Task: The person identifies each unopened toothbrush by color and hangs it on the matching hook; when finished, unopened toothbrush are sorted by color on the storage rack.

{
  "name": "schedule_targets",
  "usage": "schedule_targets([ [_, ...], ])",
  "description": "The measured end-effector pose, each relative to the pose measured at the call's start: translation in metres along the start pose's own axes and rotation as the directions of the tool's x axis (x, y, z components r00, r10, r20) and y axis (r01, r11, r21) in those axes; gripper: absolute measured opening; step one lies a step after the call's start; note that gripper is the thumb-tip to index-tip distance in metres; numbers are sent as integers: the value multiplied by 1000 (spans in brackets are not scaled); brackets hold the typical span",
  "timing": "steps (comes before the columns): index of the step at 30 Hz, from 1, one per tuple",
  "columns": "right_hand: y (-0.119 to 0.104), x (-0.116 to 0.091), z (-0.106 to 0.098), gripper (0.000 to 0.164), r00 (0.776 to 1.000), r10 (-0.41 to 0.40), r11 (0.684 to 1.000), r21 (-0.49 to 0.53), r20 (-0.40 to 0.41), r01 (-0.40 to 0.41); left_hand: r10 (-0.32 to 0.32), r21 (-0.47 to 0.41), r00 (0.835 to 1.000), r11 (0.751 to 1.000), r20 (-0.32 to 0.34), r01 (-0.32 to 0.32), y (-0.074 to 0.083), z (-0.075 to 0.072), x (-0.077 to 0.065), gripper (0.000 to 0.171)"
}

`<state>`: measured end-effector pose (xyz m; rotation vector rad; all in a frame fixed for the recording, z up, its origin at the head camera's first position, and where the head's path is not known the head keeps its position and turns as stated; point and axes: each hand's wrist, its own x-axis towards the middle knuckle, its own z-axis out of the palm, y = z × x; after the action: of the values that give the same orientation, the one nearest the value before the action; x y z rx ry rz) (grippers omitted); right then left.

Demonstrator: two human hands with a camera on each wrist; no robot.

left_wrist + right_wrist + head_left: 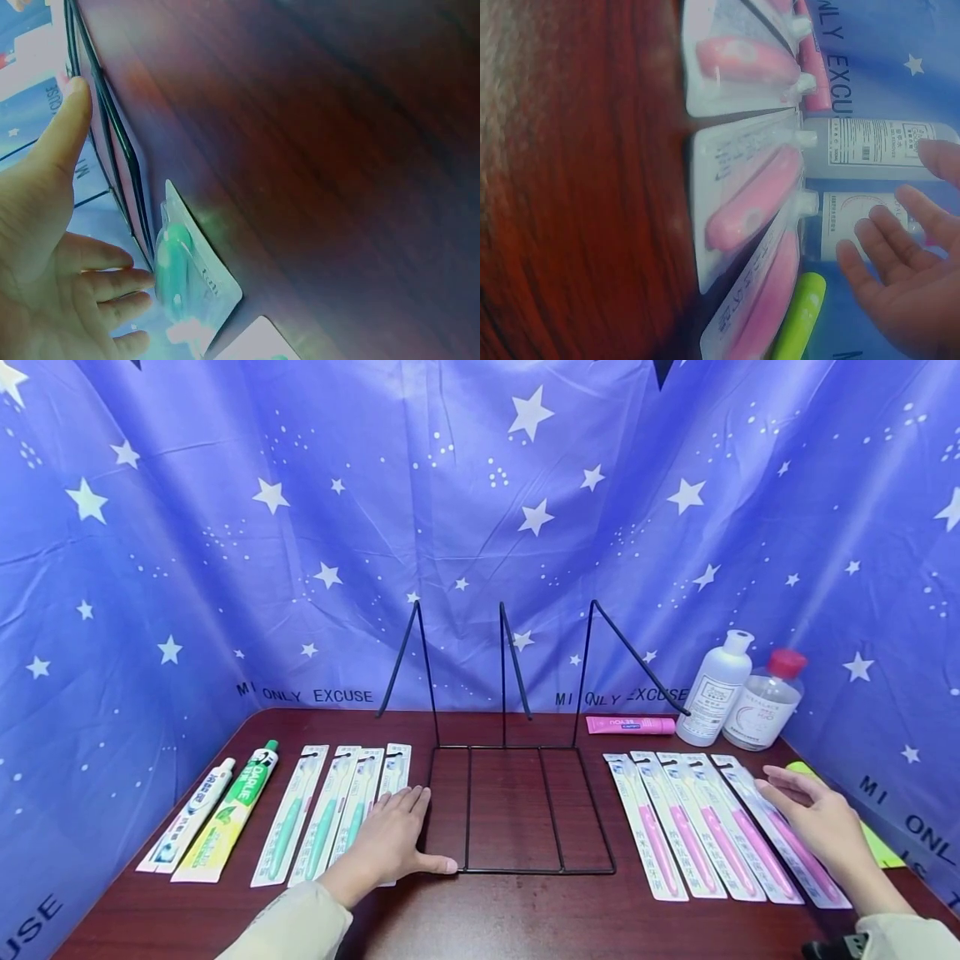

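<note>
My left hand (390, 835), fingers extended, lies by the front left corner of a black wire rack (525, 872), its thumb at the rack's front wire. Partly hidden under that hand is a packaged green toothbrush (395, 766); more green toothbrushes (322, 818) lie in a row to its left. My right hand (821, 822) is held with relaxed fingers beside the rightmost packaged pink toothbrush (806, 856), holding nothing. In the right wrist view, its fingers (892, 232) are spread apart. Several pink toothbrushes (693, 839) fan out right of the rack.
Two toothpaste tubes, one white (191, 814) and one green and yellow (228, 818), lie at far left. A pink tube (630, 726), a white bottle (712, 693) and a red-capped bottle (765, 706) are at back right. A yellow-green tube (879, 843) is behind the right hand.
</note>
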<state>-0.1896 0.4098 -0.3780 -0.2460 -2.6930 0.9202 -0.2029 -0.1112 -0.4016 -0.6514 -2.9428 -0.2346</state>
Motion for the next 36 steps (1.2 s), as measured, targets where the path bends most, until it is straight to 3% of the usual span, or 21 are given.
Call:
schedule_targets([
  [4, 4, 2, 0, 67, 999, 10, 1000, 28, 41, -11, 1, -17, 999, 1000, 42, -1, -2, -1, 0, 112],
  [12, 15, 8, -4, 60, 989, -41, 998, -33, 139, 46, 9, -26, 997, 1000, 70, -7, -1, -2, 0, 111],
  [19, 23, 16, -9, 66, 971, 12, 996, -89, 240, 10, 22, -47, 996, 999, 90, -18, 2, -4, 2, 112],
  [25, 28, 19, -10, 65, 971, 19, 995, -98, 239, 5, 40, -71, 994, 997, 102, -33, 3, -3, 7, 116],
  [36, 28, 21, -12, 67, 957, 11, 986, -165, 291, 39, -11, -102, 983, 994, 181, 30, 5, -6, 8, 117],
])
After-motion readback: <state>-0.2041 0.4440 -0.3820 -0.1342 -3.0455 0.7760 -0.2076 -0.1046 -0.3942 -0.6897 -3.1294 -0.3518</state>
